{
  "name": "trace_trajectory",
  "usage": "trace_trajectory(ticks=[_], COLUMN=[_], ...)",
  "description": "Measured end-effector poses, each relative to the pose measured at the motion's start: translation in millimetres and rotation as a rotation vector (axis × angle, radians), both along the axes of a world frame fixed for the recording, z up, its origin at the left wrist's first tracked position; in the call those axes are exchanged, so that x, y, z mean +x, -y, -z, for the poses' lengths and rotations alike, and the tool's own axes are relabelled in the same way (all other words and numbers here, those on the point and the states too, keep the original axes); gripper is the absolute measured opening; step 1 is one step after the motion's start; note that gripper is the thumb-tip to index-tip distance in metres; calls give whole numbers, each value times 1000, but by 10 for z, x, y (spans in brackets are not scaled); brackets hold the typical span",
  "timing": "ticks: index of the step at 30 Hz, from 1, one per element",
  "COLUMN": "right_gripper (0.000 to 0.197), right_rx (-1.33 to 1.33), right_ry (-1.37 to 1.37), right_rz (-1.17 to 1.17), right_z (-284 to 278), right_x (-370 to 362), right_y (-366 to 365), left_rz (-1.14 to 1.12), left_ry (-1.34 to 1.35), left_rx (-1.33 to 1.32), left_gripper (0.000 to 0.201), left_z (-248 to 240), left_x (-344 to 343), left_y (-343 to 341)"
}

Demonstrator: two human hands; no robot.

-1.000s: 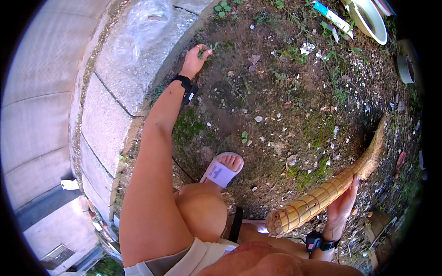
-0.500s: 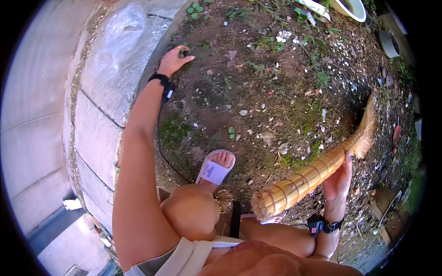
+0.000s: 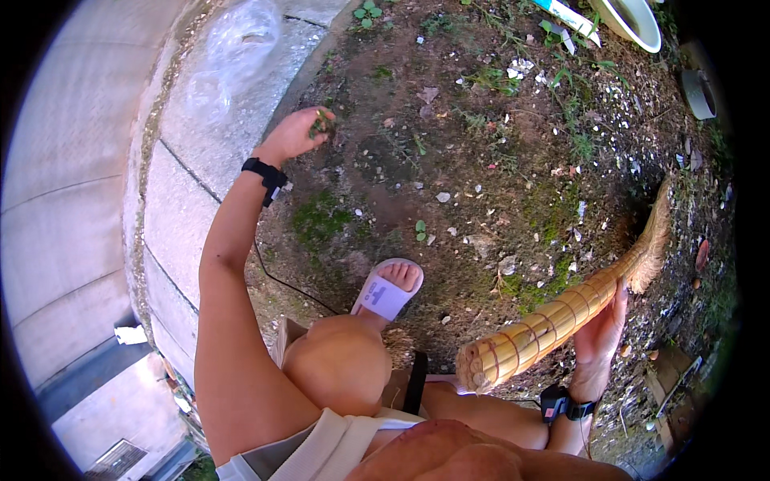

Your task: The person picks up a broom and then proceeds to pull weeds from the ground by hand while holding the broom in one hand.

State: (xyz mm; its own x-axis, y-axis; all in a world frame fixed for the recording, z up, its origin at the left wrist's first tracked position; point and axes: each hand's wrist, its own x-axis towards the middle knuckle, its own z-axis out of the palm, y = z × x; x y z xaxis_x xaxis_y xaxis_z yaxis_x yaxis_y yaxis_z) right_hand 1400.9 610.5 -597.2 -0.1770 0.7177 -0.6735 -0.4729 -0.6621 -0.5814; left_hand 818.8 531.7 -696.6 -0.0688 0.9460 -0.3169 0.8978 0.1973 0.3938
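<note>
My left hand [image 3: 298, 133] is closed around a small green weed [image 3: 322, 124], its leaves showing between thumb and fingers, just above the soil near the concrete edging. At the right, my right hand [image 3: 600, 327] grips a straw hand broom [image 3: 553, 322] from beneath, near where the bound handle meets the bristles. The broom's tan handle, wrapped with rings of cord, points toward me. Its curved bristles [image 3: 651, 240] reach away to the right over the ground. Part of my right hand's fingers is hidden behind the handle.
A crumpled clear plastic bag [image 3: 237, 60] lies on the concrete slabs [image 3: 188, 152] at the left. Small plants [image 3: 420, 230], moss and white fragments dot the soil. A pale basin [image 3: 634, 22] and a grey ring-shaped object [image 3: 698, 94] stand at the far right. A thin black cable [image 3: 293, 284] crosses near my slippered foot.
My left hand has drawn back toward me and slightly left, with the weed now showing in its fingers. My right hand keeps its hold on the broom; the whole view has shifted a little.
</note>
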Motion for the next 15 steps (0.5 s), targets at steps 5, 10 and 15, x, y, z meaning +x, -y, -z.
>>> trace_trajectory(ticks=[5, 10, 15], right_gripper=[43, 41, 39], right_rx=[-24, 18, 5], right_ry=[-8, -38, -41], right_rz=[-49, -17, -38], right_z=[9, -24, -58], right_x=[-33, 72, 57], right_y=[-6, 20, 38], left_rz=[36, 36, -483], left_ry=[-118, -25, 453], left_rx=[6, 158, 88], left_gripper=[35, 21, 23], left_z=[324, 527, 481], left_x=[54, -44, 3], left_y=[63, 10, 116])
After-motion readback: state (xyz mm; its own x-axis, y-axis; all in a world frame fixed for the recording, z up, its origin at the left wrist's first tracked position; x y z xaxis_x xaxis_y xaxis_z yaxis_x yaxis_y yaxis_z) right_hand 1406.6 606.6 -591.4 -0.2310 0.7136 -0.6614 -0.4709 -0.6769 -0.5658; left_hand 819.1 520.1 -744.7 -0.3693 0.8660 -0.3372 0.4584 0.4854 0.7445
